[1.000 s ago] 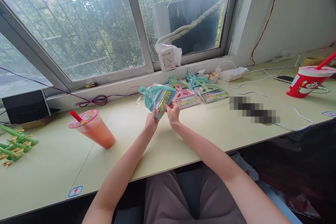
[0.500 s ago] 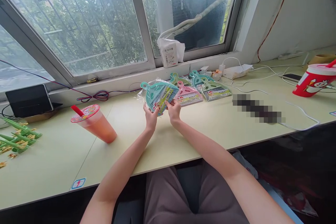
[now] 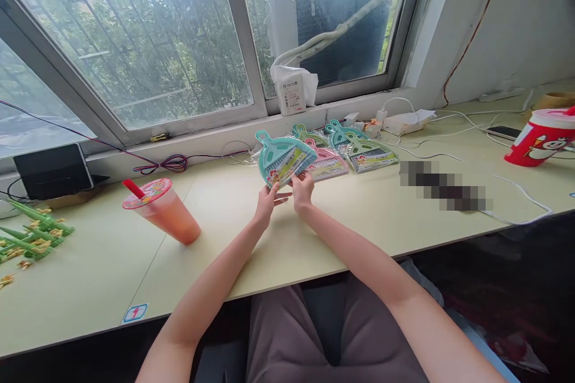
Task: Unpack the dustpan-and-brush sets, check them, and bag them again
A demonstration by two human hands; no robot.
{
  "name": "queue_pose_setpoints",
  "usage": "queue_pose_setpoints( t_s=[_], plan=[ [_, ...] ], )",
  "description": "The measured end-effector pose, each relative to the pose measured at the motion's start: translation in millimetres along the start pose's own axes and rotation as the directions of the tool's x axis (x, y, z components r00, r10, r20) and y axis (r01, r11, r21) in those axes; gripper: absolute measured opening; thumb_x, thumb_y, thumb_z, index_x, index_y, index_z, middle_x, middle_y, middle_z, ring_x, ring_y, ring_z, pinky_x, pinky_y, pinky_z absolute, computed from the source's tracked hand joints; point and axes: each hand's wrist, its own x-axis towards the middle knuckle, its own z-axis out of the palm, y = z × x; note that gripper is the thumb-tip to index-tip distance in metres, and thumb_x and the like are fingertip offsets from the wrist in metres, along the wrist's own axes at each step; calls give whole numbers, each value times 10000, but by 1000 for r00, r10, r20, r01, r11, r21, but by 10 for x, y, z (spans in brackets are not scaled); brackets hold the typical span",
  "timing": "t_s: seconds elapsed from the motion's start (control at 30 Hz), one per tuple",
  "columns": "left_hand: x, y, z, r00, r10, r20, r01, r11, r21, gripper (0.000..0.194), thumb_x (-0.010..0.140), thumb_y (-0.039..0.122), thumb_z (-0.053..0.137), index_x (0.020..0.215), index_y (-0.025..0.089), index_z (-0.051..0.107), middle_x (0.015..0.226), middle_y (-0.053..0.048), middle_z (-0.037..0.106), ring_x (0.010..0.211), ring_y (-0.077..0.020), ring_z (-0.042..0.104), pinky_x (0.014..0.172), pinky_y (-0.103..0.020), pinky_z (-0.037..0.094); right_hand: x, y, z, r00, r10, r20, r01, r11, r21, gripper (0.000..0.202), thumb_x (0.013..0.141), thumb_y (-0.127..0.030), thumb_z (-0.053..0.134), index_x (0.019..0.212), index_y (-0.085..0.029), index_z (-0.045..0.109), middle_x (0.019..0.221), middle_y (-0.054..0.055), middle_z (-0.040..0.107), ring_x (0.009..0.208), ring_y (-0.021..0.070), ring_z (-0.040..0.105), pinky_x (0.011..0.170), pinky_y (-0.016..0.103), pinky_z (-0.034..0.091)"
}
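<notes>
A teal dustpan and brush set [image 3: 284, 158] in clear wrapping is held up over the table, its handle pointing up and to the left. My left hand [image 3: 268, 202] pinches its lower edge with the thumb in front, other fingers stretched out beneath. At the lower right edge, my right hand [image 3: 302, 189] has hold of the same set. Just behind lie more wrapped dustpan sets: a pink one [image 3: 330, 163], partly covered by the held set, a green one [image 3: 372, 155] to the right, another teal one [image 3: 344, 134] and another green one [image 3: 309, 133] farther back.
On the left stand a cup of orange drink [image 3: 166, 212], a black tablet [image 3: 51, 172] and green plastic pieces [image 3: 33, 233]. A red cup [image 3: 539, 139] is at the far right. White cables [image 3: 523, 191] cross the table near a blurred dark object [image 3: 442, 184]. A tissue pack [image 3: 291, 93] rests by the window.
The held teal set has shifted a little right and turned more upright. My left hand has moved right with it, its lower fingers now extended.
</notes>
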Motion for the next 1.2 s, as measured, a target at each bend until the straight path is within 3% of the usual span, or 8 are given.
queue_pose_setpoints(
  t_s=[0.13,0.27,0.43,0.8,1.03,1.2],
  plan=[
    [25,-29,40,993,-40,107,46,998,-50,577,833,602,668,1236,195,603,1373,-168,624,1122,-323,684,879,-450,589,109,-21,-31,998,38,-56,-36,999,29,168,767,-244,689,888,-178,592,994,98,755,893,206,722,830,352,612],
    [145,30,-123,1000,-1,27,5,986,-167,526,811,545,702,1182,188,598,1315,-142,654,1138,-297,671,907,-447,585,59,24,15,995,92,31,-94,994,49,168,768,-205,691,896,-176,586,974,89,752,884,202,727,820,358,622],
    [193,36,-255,997,46,-66,-53,993,-109,496,691,349,805,1094,166,582,1131,-103,709,965,-245,712,845,-433,610,-78,98,57,984,131,118,-132,991,-1,204,767,-214,717,919,-189,582,951,71,752,911,208,728,832,376,632],
    [140,-16,-179,973,181,-141,-187,982,-28,547,707,442,772,1124,188,526,1167,-114,673,992,-262,705,721,-385,637,-67,57,60,972,185,145,-184,983,-21,111,825,-175,636,912,-192,570,901,42,737,855,177,735,818,350,640],
    [97,-106,-127,962,248,-117,-240,967,82,632,715,484,774,1172,226,423,1209,-120,635,915,-245,713,659,-382,637,-85,105,17,980,193,49,-193,981,-14,226,832,-231,677,971,-232,500,902,30,722,881,189,737,798,335,629],
    [153,-190,-167,941,297,-164,-282,953,107,592,732,482,767,1166,221,462,1167,-114,658,952,-261,704,692,-386,629,-76,132,29,973,220,64,-218,975,-31,267,823,-241,684,981,-239,468,908,13,700,823,169,724,743,312,620]
  ],
)
